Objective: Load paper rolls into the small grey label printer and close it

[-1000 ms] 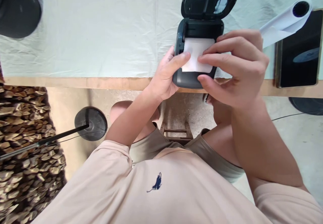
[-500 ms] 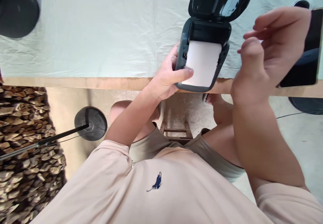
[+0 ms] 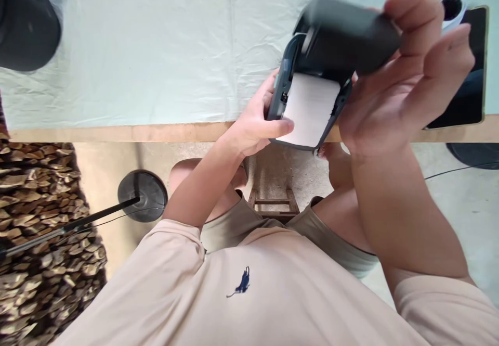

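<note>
Okay, I've got the printer [image 3: 289,65] over the table edge [image 3: 156,133], my left hand [image 3: 257,125] clasping its side, my right hand [image 3: 393,99] at the half-raised lid [image 3: 346,36]. Probably light, stiff, lid fragile, paper [image 3: 310,109] soft; best held by the flanks. Lid's blurred, hiding some right fingertips: pinching or pushing, I can't tell.

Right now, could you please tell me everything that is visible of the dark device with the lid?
The device is a dark, rounded case, plastic by its look, slanting a little. Its lid, at the far end, is blurred and stands partly open. White paper fills much of the inside. The left hand grips its left side, thumb over the paper; the right hand is at the lid, apparently touching. It lies over the near edge of the table; whether it rests there is unclear.
</note>
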A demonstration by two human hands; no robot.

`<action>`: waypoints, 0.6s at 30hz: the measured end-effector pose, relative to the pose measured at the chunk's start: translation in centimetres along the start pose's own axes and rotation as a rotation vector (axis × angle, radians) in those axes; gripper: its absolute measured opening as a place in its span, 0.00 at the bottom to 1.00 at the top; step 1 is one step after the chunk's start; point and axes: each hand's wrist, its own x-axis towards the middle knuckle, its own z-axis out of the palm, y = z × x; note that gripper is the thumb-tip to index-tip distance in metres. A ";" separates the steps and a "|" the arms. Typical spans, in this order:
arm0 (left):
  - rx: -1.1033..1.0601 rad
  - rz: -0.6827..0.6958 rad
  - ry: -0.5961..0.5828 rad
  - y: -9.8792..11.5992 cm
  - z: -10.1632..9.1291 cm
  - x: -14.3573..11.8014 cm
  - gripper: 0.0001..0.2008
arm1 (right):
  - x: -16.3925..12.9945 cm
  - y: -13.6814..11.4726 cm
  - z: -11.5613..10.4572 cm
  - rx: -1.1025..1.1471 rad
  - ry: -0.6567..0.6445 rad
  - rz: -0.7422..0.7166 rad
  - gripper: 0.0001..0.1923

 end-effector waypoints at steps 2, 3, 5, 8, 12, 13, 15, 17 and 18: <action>-0.034 0.005 0.020 -0.1 0.1 -0.1 0.31 | -0.1 -0.1 0.0 0.146 0.051 0.005 0.22; -0.053 0.006 0.027 -0.1 0.1 -0.1 0.31 | -0.2 0.1 0.0 0.206 0.053 0.007 0.19; -0.093 0.004 0.039 -0.1 0.1 -0.2 0.32 | -0.1 0.6 -0.1 0.279 0.015 0.008 0.14; -0.146 -0.005 0.035 -0.1 0.3 -0.2 0.33 | -0.1 1.3 0.0 0.317 -0.089 0.070 0.20; -0.202 0.038 0.032 0.1 0.9 -0.4 0.30 | -0.3 1.3 0.4 0.259 -0.260 0.145 0.35; -0.216 0.056 0.046 0.1 1.1 -0.4 0.28 | -0.3 1.1 0.5 0.245 -0.287 0.143 0.37; -0.240 0.076 0.073 0.1 1.4 -0.4 0.24 | -0.3 0.7 0.5 0.233 -0.323 0.142 0.38; -0.257 0.077 0.082 0.1 1.6 -0.5 0.19 | -0.3 0.4 0.5 0.234 -0.349 0.150 0.37; -0.263 0.080 0.078 0.2 1.6 -0.4 0.17 | -0.3 0.3 0.5 0.229 -0.358 0.152 0.36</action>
